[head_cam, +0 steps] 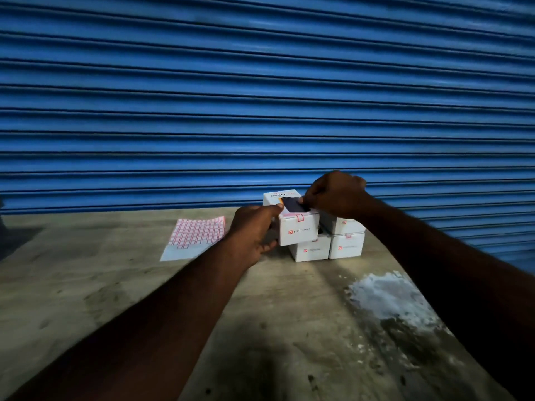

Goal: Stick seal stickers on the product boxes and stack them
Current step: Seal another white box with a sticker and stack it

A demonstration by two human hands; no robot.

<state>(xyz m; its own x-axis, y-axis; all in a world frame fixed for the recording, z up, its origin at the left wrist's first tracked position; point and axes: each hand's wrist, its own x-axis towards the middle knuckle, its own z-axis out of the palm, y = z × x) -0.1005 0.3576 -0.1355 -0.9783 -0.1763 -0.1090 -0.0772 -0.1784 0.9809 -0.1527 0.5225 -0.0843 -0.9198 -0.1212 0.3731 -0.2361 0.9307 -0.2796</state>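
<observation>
A blue ribbed shutter backs a worn concrete floor.

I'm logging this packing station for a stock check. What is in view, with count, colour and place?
White cardboard product boxes: four visible, white with red logos, stacked two high in two columns at mid-surface.
Sheet of red-bordered seal stickers: one, white and red, flat to the left of the boxes.
Powdery patch: one, white, on the surface at near right.
Wooden work surface: one, brownish, under everything.
Corrugated metal shutter: one, blue, behind the surface.
Left hand: one, grips the upper left box by its left side.
Right hand: one, fingers curled, thumb on that box's top.
</observation>
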